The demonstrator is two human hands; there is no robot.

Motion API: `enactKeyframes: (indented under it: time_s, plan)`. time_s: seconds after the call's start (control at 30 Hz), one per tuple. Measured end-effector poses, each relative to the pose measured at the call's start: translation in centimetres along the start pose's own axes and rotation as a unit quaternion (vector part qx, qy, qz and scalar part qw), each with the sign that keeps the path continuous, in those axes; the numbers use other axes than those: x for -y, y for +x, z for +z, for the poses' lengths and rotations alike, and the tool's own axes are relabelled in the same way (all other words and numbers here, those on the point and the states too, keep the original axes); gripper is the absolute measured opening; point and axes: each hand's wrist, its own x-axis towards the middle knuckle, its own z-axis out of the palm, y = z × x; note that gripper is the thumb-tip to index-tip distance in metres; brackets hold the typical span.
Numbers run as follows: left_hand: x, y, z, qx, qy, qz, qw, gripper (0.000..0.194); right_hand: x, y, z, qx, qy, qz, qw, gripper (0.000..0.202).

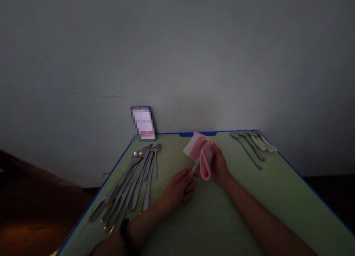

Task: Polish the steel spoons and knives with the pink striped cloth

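My left hand (181, 185) is closed around the handle of a spoon (195, 165), which slants up and away over the table. A pink and white cloth (205, 166) is folded about the spoon's far end, so its bowl is mostly hidden. Fingers of my right hand (219, 165) grip that cloth from the right side. One flap of the cloth spreads out to the left, behind the spoon. Both hands are held close together above the middle of the table.
Several metal spoons (135, 176) lie in a loose pile on the left of the green table (210, 226). More long-handled cutlery (251, 149), some with white handles, lies at the back right. A phone (144, 123) leans against the wall (177, 63) at the back.
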Motion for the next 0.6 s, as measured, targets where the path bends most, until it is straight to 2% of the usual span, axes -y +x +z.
enactKeyframes:
  time_s: [0.1,0.2,0.27,0.4,0.5,0.6]
  plan:
    - [0.1,0.2,-0.3,0.010,-0.014,0.000,1.000,0.023,-0.2,0.0,-0.3,0.011,0.057,0.048,0.997,0.026]
    - [0.0,0.3,-0.1,0.013,-0.010,0.003,1.000,0.023,-0.2,0.1,-0.4,0.007,0.082,0.079,0.994,0.028]
    - [-0.2,0.2,0.2,0.018,0.002,0.003,1.000,0.023,-0.1,0.3,-0.4,-0.017,0.120,0.094,0.988,0.032]
    - [-0.5,-0.1,0.5,0.026,0.053,-0.016,0.998,0.025,0.0,0.8,-0.3,-0.042,0.200,0.096,0.974,0.040]
    - [-0.6,-0.2,0.4,0.036,0.115,-0.036,0.992,0.028,-0.2,1.1,-0.4,-0.042,0.185,0.087,0.978,0.042]
    - [-0.6,-0.2,0.4,0.035,0.147,-0.036,0.988,0.029,-0.2,1.1,-0.6,-0.075,0.176,0.085,0.978,0.041]
